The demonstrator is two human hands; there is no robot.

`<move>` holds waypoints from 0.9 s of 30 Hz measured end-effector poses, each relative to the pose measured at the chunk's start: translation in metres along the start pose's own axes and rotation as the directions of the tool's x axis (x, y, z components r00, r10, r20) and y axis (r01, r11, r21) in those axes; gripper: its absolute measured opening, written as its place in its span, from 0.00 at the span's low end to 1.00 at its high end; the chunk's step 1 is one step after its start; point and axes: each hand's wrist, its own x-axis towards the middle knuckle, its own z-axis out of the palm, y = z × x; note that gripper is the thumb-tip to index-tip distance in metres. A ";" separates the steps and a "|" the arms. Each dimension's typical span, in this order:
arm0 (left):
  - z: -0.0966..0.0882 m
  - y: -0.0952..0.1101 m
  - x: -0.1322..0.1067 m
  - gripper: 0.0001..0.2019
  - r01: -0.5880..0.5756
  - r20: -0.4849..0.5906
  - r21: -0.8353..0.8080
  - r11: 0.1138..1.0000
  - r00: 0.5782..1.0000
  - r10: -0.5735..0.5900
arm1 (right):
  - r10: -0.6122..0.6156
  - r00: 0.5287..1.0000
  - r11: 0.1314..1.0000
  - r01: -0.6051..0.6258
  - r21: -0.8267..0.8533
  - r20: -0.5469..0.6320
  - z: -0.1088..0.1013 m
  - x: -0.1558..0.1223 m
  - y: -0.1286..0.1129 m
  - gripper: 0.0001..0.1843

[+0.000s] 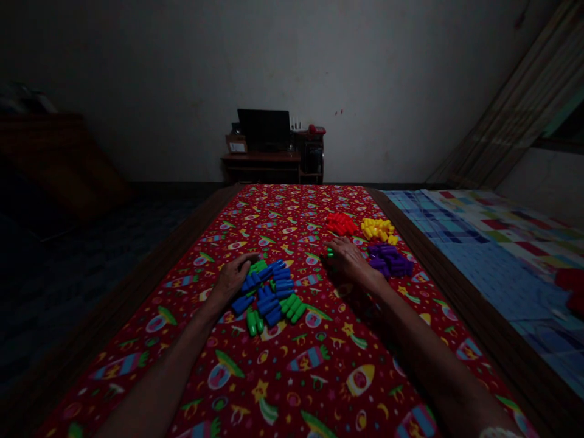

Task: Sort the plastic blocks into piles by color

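Observation:
A mixed pile of small plastic pieces lies on the red patterned cloth (314,380), made up of blue pieces (267,304) and green pieces (293,308). At the pile's left edge rests my left hand (232,278), its fingers stretched out beside a green piece and nothing visibly gripped. My right hand (350,260) is low over the cloth to the right, its fingers closed around a green plastic piece (330,252) that mostly hides under them. Just right of it sits a heap of purple pieces (390,261). Red pieces (341,224) and yellow pieces (378,230) form separate heaps farther back.
The cloth covers a long table with a brown border (415,243). Beyond its far end stand a desk (262,157) and a dark monitor (264,128). Checkered bedding (474,255) spreads along the right, and a wooden cabinet (50,158) stands at left.

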 end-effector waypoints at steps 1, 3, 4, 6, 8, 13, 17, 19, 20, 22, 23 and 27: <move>0.000 0.000 0.000 0.22 0.004 0.000 0.004 1.000 1.000 -0.004 | -0.013 1.000 1.000 0.013 0.005 0.008 -0.002 -0.002 0.001 0.27; 0.001 -0.001 0.001 0.22 0.005 0.001 0.013 1.000 1.000 -0.005 | -0.022 0.998 1.000 0.022 0.010 0.055 -0.006 -0.006 0.002 0.33; 0.001 -0.002 0.001 0.22 0.003 -0.002 0.017 1.000 1.000 -0.003 | -0.016 0.996 1.000 0.015 0.009 0.092 -0.008 -0.007 0.003 0.35; 0.001 -0.003 0.001 0.21 -0.007 -0.006 0.023 1.000 1.000 0.007 | -0.008 0.988 1.000 0.007 0.013 0.153 -0.010 -0.008 0.003 0.35; 0.001 -0.003 0.000 0.21 -0.018 -0.006 0.022 1.000 1.000 0.018 | -0.029 0.987 0.999 0.025 0.027 0.161 -0.008 -0.008 0.006 0.30; 0.000 -0.001 0.000 0.21 -0.019 0.000 0.025 0.999 1.000 0.019 | -0.033 0.999 0.999 0.034 0.030 -0.010 0.007 -0.002 0.012 0.25; 0.001 -0.001 0.001 0.22 -0.014 -0.005 0.022 1.000 1.000 0.014 | -0.033 0.995 0.999 0.037 0.037 -0.092 0.004 0.000 -0.015 0.22; 0.001 -0.001 0.001 0.21 -0.009 -0.006 0.018 1.000 1.000 0.009 | -0.082 0.996 0.995 0.081 0.052 0.028 -0.003 -0.004 -0.041 0.18; 0.001 -0.001 0.001 0.21 -0.008 -0.006 0.016 1.000 1.000 0.008 | -0.119 0.986 0.992 0.113 0.058 0.113 -0.006 -0.008 -0.056 0.18; 0.001 -0.001 0.000 0.20 -0.008 -0.009 0.011 1.000 1.000 0.008 | -0.202 0.953 0.979 0.195 0.051 0.225 -0.009 -0.020 -0.083 0.21; 0.001 0.000 0.000 0.20 -0.009 -0.011 0.009 1.000 1.000 0.009 | -0.246 0.940 0.969 0.243 0.042 0.237 -0.008 -0.027 -0.095 0.22; 0.002 0.000 -0.001 0.20 -0.010 -0.017 0.009 1.000 1.000 0.010 | -0.333 0.930 0.942 0.337 0.004 0.154 -0.002 -0.041 -0.113 0.22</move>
